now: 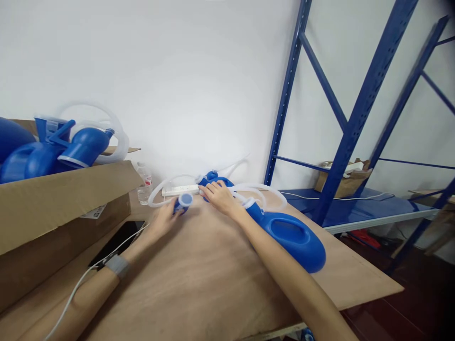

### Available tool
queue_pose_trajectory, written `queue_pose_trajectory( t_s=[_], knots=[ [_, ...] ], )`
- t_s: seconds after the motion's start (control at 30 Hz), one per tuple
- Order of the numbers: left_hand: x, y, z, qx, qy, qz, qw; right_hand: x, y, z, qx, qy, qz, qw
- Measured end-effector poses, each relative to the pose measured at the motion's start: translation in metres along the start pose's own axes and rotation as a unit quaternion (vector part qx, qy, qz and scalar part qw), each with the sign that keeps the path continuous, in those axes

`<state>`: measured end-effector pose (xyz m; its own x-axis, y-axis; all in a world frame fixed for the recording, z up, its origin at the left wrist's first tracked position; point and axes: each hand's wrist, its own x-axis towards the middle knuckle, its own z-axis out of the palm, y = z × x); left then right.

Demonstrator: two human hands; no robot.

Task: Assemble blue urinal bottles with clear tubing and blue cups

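Note:
My left hand (164, 220) is closed around a short blue cylindrical piece (184, 202) with a pale end facing me, held just over the table. Farther back, my right hand (219, 198) has its fingers bent and close together beside a second blue container (224, 181), which it partly covers. What lies under those fingertips is hidden. A blue plastic urinal bottle (296, 239) with a handle opening lies on its side right of my right forearm, its white-rimmed neck towards the hand. A translucent hose (273, 192) loops behind that neck, and another hose (153, 195) curves behind my left hand.
An open cardboard box (67, 189) of blue bottles and hoses takes up the left side. By it are a black phone (117, 239), a white cable (80, 282) crossing my left forearm and a clear water bottle (145, 184). A power strip (174, 191) lies behind; blue shelving (341, 142) stands right.

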<state>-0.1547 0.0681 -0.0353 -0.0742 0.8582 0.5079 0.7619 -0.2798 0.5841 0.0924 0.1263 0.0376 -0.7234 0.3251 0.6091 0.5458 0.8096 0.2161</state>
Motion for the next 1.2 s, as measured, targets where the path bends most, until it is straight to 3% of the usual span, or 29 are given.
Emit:
queue_pose_trajectory(
  t_s=[0.1, 0.13, 0.2, 0.27, 0.37, 0.5, 0.67, 0.77, 1.0, 1.2],
  knots=[
    [-0.017, 0.013, -0.020, -0.139, 0.057, -0.055, 0.987, -0.011, -0.024, 0.006, 0.179, 0.062, 0.029, 0.981],
    [-0.023, 0.017, -0.026, -0.260, 0.085, -0.096, 0.957, -0.016, -0.031, 0.006, 0.238, 0.073, 0.042, 0.968],
    [-0.034, 0.028, -0.035, -0.468, 0.107, -0.176, 0.860, -0.026, -0.044, 0.004, 0.332, 0.078, 0.076, 0.937],
    [-0.043, 0.039, -0.043, -0.561, 0.110, -0.232, 0.787, -0.035, -0.052, 0.001, 0.392, 0.066, 0.117, 0.910],
    [-0.053, 0.053, -0.048, -0.599, 0.089, -0.256, 0.753, -0.043, -0.057, -0.003, 0.446, 0.041, 0.142, 0.883],
    [-0.061, 0.067, -0.050, -0.593, 0.056, -0.208, 0.776, -0.047, -0.059, -0.006, 0.452, 0.012, 0.128, 0.883],
    [-0.066, 0.076, -0.053, -0.552, 0.043, -0.137, 0.821, -0.047, -0.059, -0.002, 0.358, 0.019, 0.118, 0.926],
    [-0.068, 0.079, -0.054, -0.532, 0.038, -0.121, 0.837, -0.047, -0.058, 0.006, 0.320, 0.029, 0.136, 0.937],
    [-0.075, 0.078, -0.047, -0.451, 0.073, -0.078, 0.886, -0.049, -0.053, 0.010, 0.374, 0.026, 0.120, 0.919],
    [-0.077, 0.080, -0.055, -0.378, 0.065, -0.086, 0.920, -0.053, -0.049, 0.008, 0.393, -0.002, 0.105, 0.914]
  ],
)
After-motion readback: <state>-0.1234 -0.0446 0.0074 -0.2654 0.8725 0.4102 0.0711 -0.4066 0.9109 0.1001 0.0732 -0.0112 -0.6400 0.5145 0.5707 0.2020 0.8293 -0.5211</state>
